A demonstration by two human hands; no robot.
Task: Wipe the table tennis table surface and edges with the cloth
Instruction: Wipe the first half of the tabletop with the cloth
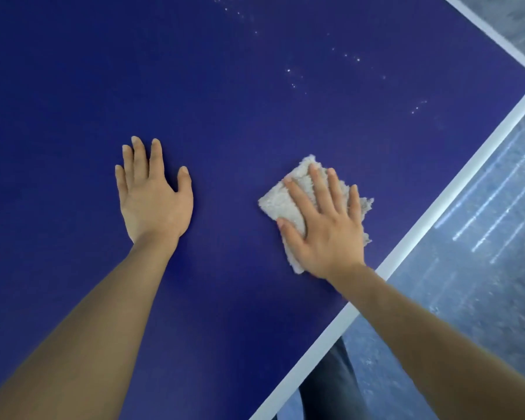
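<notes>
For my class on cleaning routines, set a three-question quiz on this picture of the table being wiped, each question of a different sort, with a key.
1. True or false: the left hand lies flat on the bare table.
2. The cloth lies nearest to: A) the white specks, B) the white edge line, C) the far corner.
3. Fill in: the ___ hand presses the cloth, fingers spread.
Key: 1 true; 2 B; 3 right hand.
</notes>
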